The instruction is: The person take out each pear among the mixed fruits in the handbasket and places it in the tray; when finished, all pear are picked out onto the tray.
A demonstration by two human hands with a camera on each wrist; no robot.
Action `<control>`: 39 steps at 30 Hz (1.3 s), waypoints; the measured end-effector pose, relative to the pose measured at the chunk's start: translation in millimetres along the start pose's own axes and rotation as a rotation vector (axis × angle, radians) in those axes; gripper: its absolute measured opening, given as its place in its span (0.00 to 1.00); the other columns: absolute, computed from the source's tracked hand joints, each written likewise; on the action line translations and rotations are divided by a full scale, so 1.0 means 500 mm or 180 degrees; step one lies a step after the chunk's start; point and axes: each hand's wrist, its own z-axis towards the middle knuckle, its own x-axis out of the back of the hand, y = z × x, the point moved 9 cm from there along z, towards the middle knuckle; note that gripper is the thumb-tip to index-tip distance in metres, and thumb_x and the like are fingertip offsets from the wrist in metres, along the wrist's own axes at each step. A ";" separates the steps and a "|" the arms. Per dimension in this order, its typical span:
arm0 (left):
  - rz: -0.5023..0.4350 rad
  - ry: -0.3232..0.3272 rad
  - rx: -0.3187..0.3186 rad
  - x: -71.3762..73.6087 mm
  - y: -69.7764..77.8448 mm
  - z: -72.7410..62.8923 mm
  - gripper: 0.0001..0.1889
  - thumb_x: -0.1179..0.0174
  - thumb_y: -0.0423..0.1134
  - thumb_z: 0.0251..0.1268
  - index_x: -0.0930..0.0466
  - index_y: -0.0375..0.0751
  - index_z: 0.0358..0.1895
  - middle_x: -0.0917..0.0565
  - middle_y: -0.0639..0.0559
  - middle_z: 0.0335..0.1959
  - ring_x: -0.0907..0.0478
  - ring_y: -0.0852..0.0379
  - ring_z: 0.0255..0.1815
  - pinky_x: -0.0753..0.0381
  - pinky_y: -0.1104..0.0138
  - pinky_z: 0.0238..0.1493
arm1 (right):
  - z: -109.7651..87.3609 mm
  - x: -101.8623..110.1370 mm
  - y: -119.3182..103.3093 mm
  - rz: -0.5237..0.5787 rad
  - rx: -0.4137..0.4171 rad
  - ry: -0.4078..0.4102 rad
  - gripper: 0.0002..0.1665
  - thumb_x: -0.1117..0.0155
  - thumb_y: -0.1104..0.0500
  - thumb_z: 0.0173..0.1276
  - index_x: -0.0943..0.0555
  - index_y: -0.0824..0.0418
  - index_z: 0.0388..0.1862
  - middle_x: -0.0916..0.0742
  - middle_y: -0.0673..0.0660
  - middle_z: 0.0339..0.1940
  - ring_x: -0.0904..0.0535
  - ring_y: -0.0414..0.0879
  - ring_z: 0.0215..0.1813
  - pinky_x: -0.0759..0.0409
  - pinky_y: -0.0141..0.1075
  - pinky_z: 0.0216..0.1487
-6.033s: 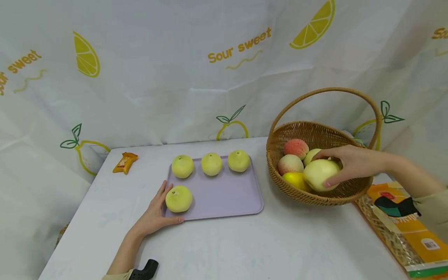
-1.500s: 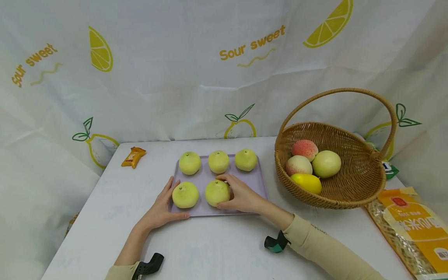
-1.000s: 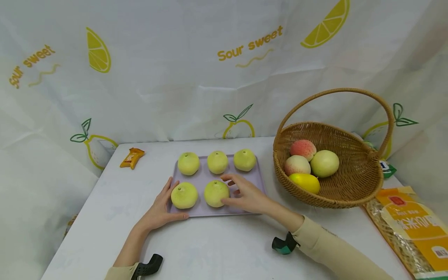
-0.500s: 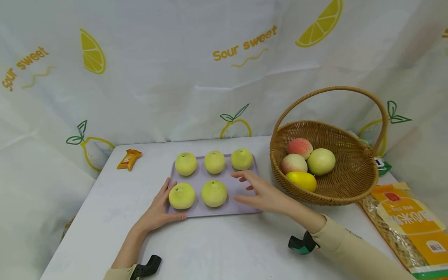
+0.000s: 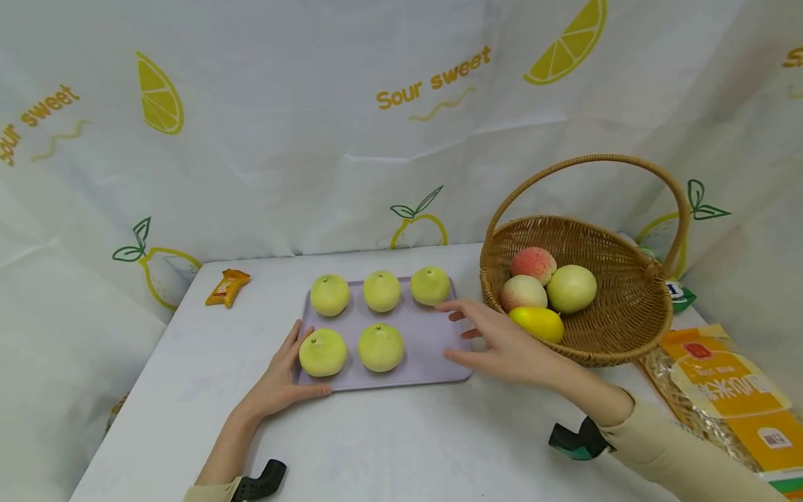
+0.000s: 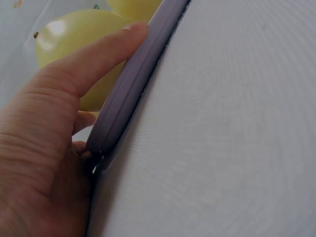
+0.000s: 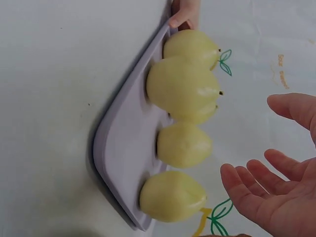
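A lilac tray (image 5: pixel 433 348) lies on the table with several yellow-green pears on it, three in the back row and two, including the front middle pear (image 5: pixel 380 347), in front. My left hand (image 5: pixel 276 380) grips the tray's front left corner, thumb along the front rim and fingers along the left side; in the left wrist view the thumb (image 6: pixel 94 57) lies on the rim beside a pear. My right hand (image 5: pixel 502 345) hovers over the tray's right end, fingers spread and holding nothing. To its right is a wicker basket (image 5: pixel 633 307) with another pear (image 5: pixel 571 288) inside.
Also in the basket are two peaches (image 5: pixel 533 266) and a yellow lemon-like fruit (image 5: pixel 537 324). An orange-wrapped snack (image 5: pixel 228 288) lies back left. An orange-and-clear food bag (image 5: pixel 728 397) lies at the right, with a green package (image 5: pixel 680 295) behind the basket.
Six seconds ago my right hand held a pear at the basket; that pear now stands front middle on the tray. The right hand has let go and moved right. The left hand stays put.
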 end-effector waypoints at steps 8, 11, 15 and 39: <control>-0.0016 0.0017 -0.0006 0.002 0.001 -0.001 0.58 0.24 0.54 0.46 0.52 0.49 0.79 0.64 0.46 0.80 0.66 0.34 0.77 0.59 0.30 0.65 | -0.025 0.071 -0.022 -0.0261 0.0213 0.0156 0.31 0.30 0.55 0.65 0.31 0.56 0.65 0.24 0.51 0.63 0.23 0.43 0.56 0.20 0.36 0.52; -0.0017 0.0010 -0.0003 0.001 0.002 -0.001 0.58 0.24 0.54 0.46 0.53 0.49 0.79 0.64 0.46 0.80 0.66 0.34 0.77 0.59 0.30 0.65 | -0.032 0.097 -0.026 -0.0359 0.0285 0.0216 0.31 0.31 0.56 0.66 0.30 0.58 0.65 0.24 0.52 0.62 0.23 0.46 0.56 0.20 0.39 0.51; -0.0007 0.0008 -0.0006 0.001 0.002 0.000 0.58 0.24 0.54 0.46 0.52 0.49 0.79 0.64 0.46 0.80 0.66 0.33 0.77 0.59 0.30 0.65 | -0.038 0.128 -0.021 -0.0448 0.0252 0.0262 0.32 0.30 0.58 0.65 0.30 0.61 0.65 0.22 0.54 0.60 0.23 0.50 0.55 0.20 0.45 0.51; -0.0097 0.0017 -0.0016 0.003 0.006 -0.003 0.59 0.24 0.54 0.45 0.52 0.48 0.79 0.64 0.47 0.80 0.67 0.35 0.77 0.59 0.31 0.65 | -0.040 0.277 0.111 -0.1209 -0.0639 -0.0712 0.41 0.29 0.48 0.63 0.32 0.64 0.69 0.27 0.65 0.67 0.30 0.61 0.64 0.26 0.57 0.55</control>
